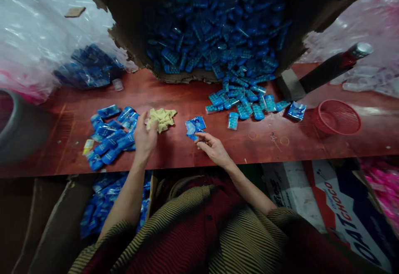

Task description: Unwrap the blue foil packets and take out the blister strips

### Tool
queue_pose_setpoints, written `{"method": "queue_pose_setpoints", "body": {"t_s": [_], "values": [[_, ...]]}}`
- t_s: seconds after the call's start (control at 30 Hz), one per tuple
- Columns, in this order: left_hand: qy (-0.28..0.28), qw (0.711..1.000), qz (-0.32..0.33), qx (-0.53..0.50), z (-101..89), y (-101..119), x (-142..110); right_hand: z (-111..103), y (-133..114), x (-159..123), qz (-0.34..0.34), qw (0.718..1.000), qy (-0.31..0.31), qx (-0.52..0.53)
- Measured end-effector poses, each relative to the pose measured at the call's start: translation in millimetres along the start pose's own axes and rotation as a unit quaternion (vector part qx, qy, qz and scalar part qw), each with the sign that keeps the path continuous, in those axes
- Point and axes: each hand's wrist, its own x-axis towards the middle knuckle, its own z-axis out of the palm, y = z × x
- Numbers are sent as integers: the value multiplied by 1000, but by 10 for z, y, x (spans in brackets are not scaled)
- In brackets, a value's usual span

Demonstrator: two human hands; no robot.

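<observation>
My left hand point(146, 140) is at the left edge of a crumpled yellow cloth point(163, 119), thumb and forefinger apart. Directly left of that hand lies a heap of blue printed sachets point(114, 139), with a small yellow item point(88, 146) at its edge. My right hand point(215, 151) has its thumb and fingertips closed on the near edge of a flat blue printed packet point(199, 122), which rests on the red tabletop point(174, 153). A translucent patch shows on the packet's left part. My fingers partly hide its lower edge.
Many small blue containers point(218, 37) spill from a torn carton point(187, 77) onto the table. A blue stack point(296, 111), a red basket point(336, 117) and a dark upright tool point(330, 72) stand right. A grey bucket point(21, 128) is left; a box of sachets point(104, 203) sits below.
</observation>
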Motion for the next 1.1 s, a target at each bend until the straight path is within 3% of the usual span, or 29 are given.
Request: {"method": "queue_pose_setpoints", "body": {"t_s": [0.07,0.17,0.3,0.4,0.5,0.6,0.77,0.97,1.1], "values": [[-27,985,52,164,217,-128,42,-57,-17,9,-17,999,18,-45],[-54,954,52,291,460,-271,139,-165,-51,4,-38,980,43,-191],[-50,950,55,303,630,-336,166,-191,-51,1,-25,903,57,-425],[-52,954,77,286,700,-346,121,-102,-7,44,-12,847,61,-527],[-40,951,82,295,760,-338,124,-22,19,115,2,818,55,-573],[-24,950,73,304,801,-294,161,3,5,172,27,808,40,-588],[10,952,123,281,732,-246,20,1,-29,227,38,803,38,-593],[-21,940,133,315,491,-299,-306,12,7,288,32,807,32,-589],[6,931,119,344,275,-224,-209,12,68,262,-19,810,32,-585]]}}
